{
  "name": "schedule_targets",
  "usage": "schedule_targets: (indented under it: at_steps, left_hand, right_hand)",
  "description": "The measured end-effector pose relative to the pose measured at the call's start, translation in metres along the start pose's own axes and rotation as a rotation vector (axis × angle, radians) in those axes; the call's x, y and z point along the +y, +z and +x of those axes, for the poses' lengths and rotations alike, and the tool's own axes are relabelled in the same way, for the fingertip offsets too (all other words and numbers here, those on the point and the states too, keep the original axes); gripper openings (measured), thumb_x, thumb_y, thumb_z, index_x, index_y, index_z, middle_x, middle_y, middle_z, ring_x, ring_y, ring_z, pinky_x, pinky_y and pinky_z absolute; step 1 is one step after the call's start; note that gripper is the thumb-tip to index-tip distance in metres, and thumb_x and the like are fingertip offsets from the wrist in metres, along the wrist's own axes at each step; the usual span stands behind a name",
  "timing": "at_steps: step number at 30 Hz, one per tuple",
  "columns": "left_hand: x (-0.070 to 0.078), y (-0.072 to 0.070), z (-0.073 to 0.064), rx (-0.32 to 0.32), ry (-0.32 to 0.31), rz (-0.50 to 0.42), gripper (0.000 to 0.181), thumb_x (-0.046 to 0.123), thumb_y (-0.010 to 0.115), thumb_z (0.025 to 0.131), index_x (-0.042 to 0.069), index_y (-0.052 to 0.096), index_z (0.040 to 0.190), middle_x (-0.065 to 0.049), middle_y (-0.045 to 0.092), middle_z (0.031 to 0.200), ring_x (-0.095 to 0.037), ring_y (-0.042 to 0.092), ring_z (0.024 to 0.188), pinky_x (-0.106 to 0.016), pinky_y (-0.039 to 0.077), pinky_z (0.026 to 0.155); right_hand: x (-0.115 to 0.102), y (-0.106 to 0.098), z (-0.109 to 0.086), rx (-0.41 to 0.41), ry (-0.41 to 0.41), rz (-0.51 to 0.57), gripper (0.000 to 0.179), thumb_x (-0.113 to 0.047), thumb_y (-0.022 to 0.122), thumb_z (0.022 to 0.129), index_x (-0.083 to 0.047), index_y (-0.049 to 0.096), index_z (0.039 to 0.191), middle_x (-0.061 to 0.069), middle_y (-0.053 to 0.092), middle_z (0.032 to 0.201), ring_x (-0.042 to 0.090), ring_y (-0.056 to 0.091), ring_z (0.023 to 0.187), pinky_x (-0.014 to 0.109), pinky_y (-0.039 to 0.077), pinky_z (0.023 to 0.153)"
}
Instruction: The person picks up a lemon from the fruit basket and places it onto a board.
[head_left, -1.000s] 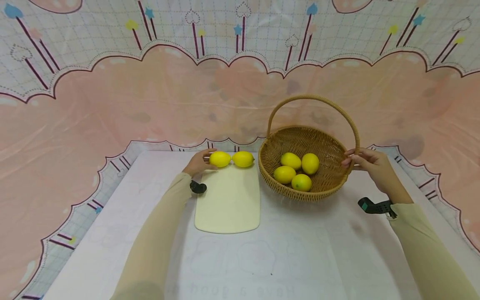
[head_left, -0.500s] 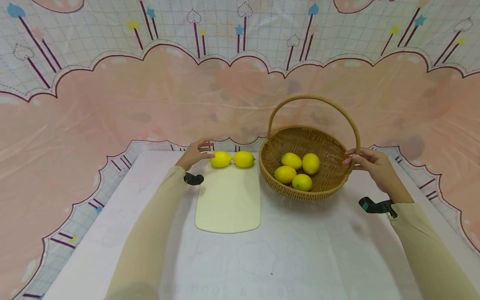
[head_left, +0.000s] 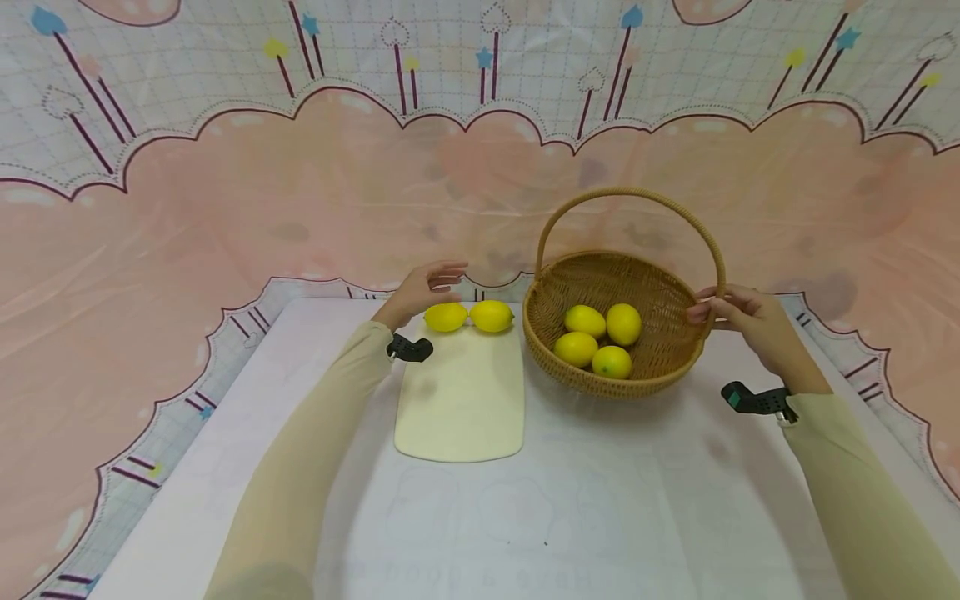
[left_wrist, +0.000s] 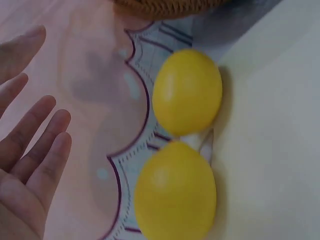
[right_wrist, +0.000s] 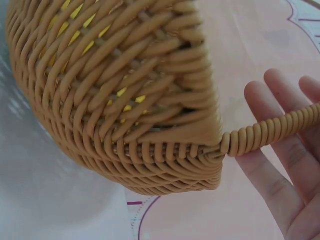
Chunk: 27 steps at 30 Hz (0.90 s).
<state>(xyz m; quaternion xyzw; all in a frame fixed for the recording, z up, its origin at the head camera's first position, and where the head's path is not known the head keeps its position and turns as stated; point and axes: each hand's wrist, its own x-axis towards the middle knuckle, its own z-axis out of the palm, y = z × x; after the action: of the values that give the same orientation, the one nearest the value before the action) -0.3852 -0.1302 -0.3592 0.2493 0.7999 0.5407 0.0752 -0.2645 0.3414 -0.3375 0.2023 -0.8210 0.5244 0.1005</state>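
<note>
**Two lemons [head_left: 491, 317] at board [head_left: 460, 400], four lemons [head_left: 576, 349] in basket [head_left: 652, 292]**

Left hand [head_left: 422, 292] loosely spread near the pair, which sits at the board's far edge. Right hand [head_left: 761, 325] pinches the handle [right_wrist: 272, 130] near its base (wicker basket, right of the board).

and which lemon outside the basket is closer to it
The right-hand lemon by the board; the other lies farther left, nearer the left hand.

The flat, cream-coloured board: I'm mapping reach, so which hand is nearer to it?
Left. The left hand is near the far-left corner of the board; the right hand is farther away to the right, at the handle of the round brown wicker basket.
</note>
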Motion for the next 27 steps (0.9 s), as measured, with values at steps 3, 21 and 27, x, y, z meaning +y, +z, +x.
schedule_targets:
  at_steps: [3, 21, 27]
  left_hand:
    - [0.012, 0.009, 0.001, -0.047, 0.034, 0.008, 0.058, 0.006, 0.064, 0.088, 0.005, 0.041, 0.142, -0.021, 0.041, 0.144, -0.035, 0.041, 0.132, -0.044, 0.035, 0.112]
    - [0.076, 0.052, 0.025, -0.449, 0.122, 0.157, 0.053, 0.011, 0.064, 0.088, 0.006, 0.045, 0.138, -0.014, 0.051, 0.138, -0.028, 0.046, 0.130, -0.034, 0.038, 0.110]
    - [0.096, 0.080, 0.047, -0.546, 0.125, 0.199, 0.054, 0.009, 0.066, 0.087, 0.004, 0.046, 0.137, -0.013, 0.048, 0.140, -0.024, 0.046, 0.130, -0.033, 0.039, 0.109]
  right_hand:
    - [-0.001, -0.001, 0.002, 0.005, 0.005, -0.027, 0.026, -0.010, 0.046, 0.098, 0.009, 0.057, 0.112, -0.014, 0.072, 0.089, -0.001, 0.068, 0.084, 0.013, 0.054, 0.074]
    - [0.002, -0.005, 0.009, -0.025, -0.023, 0.084, 0.023, -0.009, 0.044, 0.099, -0.015, 0.062, 0.111, -0.014, 0.072, 0.094, -0.002, 0.067, 0.089, 0.010, 0.051, 0.077]
    - [0.004, -0.006, 0.009, -0.024, -0.022, 0.046, 0.022, -0.008, 0.044, 0.098, -0.015, 0.061, 0.111, -0.016, 0.071, 0.093, -0.003, 0.067, 0.087, 0.008, 0.051, 0.076]
